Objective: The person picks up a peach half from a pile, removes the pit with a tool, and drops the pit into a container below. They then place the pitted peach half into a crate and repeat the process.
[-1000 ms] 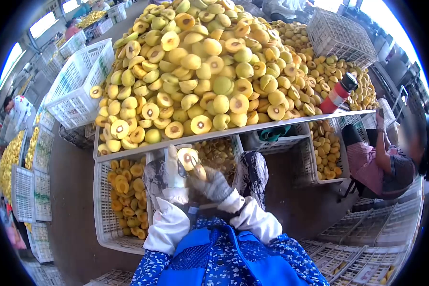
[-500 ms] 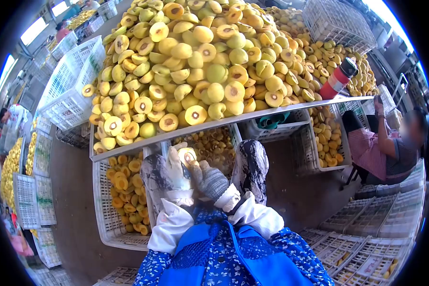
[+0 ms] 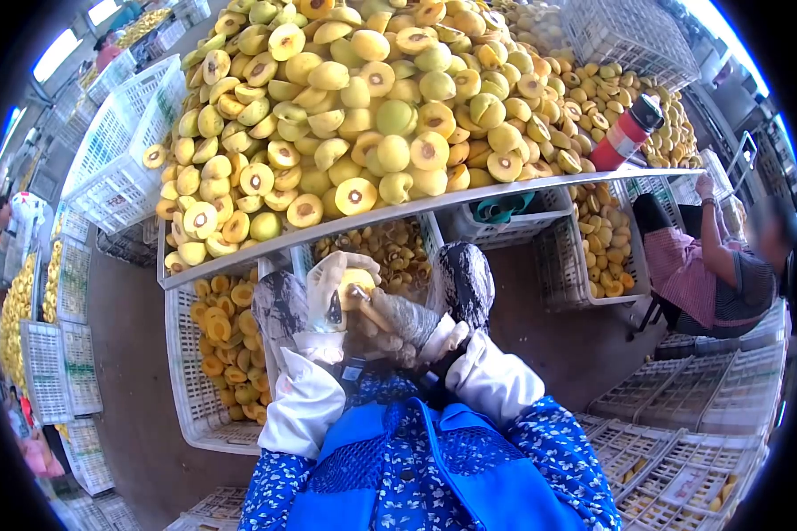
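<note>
My left hand (image 3: pixel 324 288), in a pale glove, is closed around a yellow peach half (image 3: pixel 357 278), cut face up, held above my knees. My right hand (image 3: pixel 405 324), in a grey glove, grips a small pitting tool (image 3: pixel 374 311) with a light handle; its metal end meets the middle of the cut face. The exact shape of that end is hard to make out. In front, a large heap of peach halves (image 3: pixel 372 115), many with brown stones in them, covers a metal-edged table (image 3: pixel 328 234).
Below the table edge at left, a white crate (image 3: pixel 186 372) holds pitted halves. Stones and scraps (image 3: pixel 390 257) lie between my knees. A red bottle (image 3: pixel 624 137) stands on the table. At right sit another crate of halves (image 3: pixel 604 248) and a seated person (image 3: pixel 726 274).
My right hand has brought the pitting tool onto the peach half, and its wrist has swung to the right. The left hand has turned around the fruit. My view has shifted slightly.
</note>
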Available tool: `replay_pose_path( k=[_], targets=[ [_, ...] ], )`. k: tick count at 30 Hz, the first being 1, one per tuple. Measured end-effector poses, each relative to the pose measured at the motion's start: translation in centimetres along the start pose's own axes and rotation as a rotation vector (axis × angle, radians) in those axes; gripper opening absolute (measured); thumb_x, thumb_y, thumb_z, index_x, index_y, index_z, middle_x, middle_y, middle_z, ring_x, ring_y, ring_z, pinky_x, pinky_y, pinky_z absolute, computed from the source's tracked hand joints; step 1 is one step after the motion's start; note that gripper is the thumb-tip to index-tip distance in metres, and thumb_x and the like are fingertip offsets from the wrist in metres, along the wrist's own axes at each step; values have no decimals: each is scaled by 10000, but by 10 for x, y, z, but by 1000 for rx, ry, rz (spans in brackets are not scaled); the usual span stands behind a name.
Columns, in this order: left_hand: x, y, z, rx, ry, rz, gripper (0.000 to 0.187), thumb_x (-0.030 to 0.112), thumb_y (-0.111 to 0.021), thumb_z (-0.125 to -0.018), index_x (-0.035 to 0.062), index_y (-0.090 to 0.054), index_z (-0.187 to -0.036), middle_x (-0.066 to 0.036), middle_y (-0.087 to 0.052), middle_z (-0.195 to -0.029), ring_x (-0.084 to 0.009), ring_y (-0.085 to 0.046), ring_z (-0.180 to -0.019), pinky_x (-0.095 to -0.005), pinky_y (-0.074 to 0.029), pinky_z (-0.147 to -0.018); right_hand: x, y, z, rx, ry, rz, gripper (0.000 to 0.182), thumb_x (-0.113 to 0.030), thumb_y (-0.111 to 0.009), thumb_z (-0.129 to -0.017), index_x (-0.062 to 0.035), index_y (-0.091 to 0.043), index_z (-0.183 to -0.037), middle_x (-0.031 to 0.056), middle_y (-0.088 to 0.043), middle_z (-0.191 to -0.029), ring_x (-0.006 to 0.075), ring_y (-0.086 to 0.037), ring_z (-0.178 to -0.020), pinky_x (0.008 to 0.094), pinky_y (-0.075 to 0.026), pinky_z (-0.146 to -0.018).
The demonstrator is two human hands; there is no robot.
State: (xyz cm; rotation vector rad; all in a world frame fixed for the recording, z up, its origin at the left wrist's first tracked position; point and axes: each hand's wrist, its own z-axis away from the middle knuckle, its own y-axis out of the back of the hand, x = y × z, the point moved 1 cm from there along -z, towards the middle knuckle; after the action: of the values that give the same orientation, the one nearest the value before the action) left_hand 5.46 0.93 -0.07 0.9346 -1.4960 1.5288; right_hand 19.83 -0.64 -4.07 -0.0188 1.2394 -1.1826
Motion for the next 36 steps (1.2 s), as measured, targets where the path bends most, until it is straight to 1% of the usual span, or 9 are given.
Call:
replay_pose_path(
  k=[6,9,11,15,20,26,32,33,36],
  targets=[
    [1,14,-3,-153,81,-281,364,296,-573,-871,-62,-635,-847,-144,-660,-748,-191,-635,-646,-256,-499,-596,-4,20,-5,-243,-60,65,435,-524,-532,-874,-104,-552,-766,-12,-462,-512,66,-422,-362,202,-288,-302],
    [13,-1,2,6,23,8,386,319,-558,-871,-58,-625,-824,-158,-651,-736,-220,-626,-614,-278,-501,-583,-37,-40,25,53,-193,10,488,-596,-520,-848,-144,-530,-663,-29,-419,-474,67,-363,-354,217,-233,-318],
    [6,0,5,231,186,285,367,320,-538,-874,-31,-614,-800,-176,-648,-770,-254,-620,-608,-321,-517,-559,2,-16,-6,30,561,694,287,-348,-588,-842,-82,-546,-942,38,-511,-706,162,-510,-537,287,-399,-449],
    [2,9,16,321,160,505,326,316,-529,-884,7,-611,-816,-175,-646,-776,-301,-626,-636,-362,-541,-558,14,-23,-21,73,1235,1147,363,-159,-659,-765,-82,-539,-1099,80,-555,-799,269,-578,-602,343,-476,-496],
    [5,92,1,499,-125,838,316,321,-524,-900,15,-603,-884,-139,-643,-774,-304,-614,-657,-398,-517,-566,5,-5,-28,221,184,1601,298,-373,-471,-898,-107,-582,-973,171,-622,-793,357,-608,-748,455,-484,-639],
    [45,134,-20,841,-784,-1674,372,296,-659,-826,23,-568,-1061,-141,-639,-917,-267,-621,-834,-374,-502,-747,72,49,-51,523,245,1185,430,-380,-378,-951,-37,-635,-925,210,-623,-779,379,-588,-743,444,-462,-710],
    [-3,16,-126,144,-279,-1896,499,385,-692,-719,93,-565,-1103,-141,-649,-821,-316,-610,-764,-432,-468,-615,22,29,-20,567,386,851,420,-408,-456,-944,-32,-643,-949,175,-645,-842,314,-614,-801,376,-467,-728],
    [-28,24,-135,201,-556,-1849,506,349,-695,-690,98,-559,-1108,-125,-640,-797,-324,-597,-725,-441,-468,-608,28,37,-20,545,352,826,429,-419,-457,-941,-32,-639,-967,183,-647,-871,308,-621,-834,378,-466,-747],
    [-28,9,-136,226,-397,-1699,593,283,-708,-661,83,-494,-1176,-145,-633,-897,-336,-597,-813,-452,-483,-697,35,39,-13,551,270,724,406,-406,-484,-932,-34,-621,-1021,199,-648,-921,307,-626,-904,389,-463,-790]
  ],
)
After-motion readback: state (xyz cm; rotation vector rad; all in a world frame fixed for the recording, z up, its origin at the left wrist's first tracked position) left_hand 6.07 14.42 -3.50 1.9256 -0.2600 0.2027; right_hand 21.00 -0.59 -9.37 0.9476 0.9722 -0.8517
